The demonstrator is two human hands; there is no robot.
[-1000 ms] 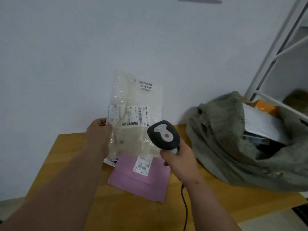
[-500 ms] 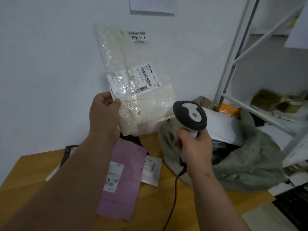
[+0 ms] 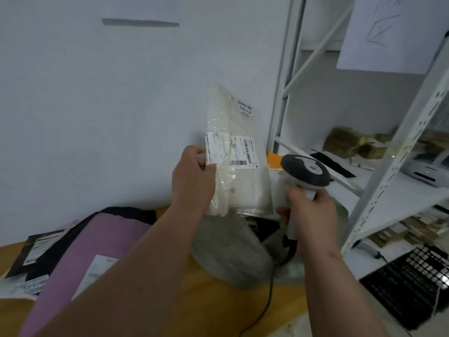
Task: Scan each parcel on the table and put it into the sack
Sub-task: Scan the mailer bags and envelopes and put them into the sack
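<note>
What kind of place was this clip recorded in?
Probably a small parcel sorting or dispatch room: a handheld barcode scanner, labelled parcels such as the clear bagged parcel, a grey sack of packages, and white metal shelving.

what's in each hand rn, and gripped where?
Left hand pinches the clear parcel at its left edge, beside the label. Right hand grips the scanner by its handle, below the head.

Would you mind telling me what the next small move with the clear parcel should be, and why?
Probably lower it into the sack: the left hand holds the clear parcel right above the sack's mouth, while the right hand grips the scanner beside it rather than aiming at the label.
</note>
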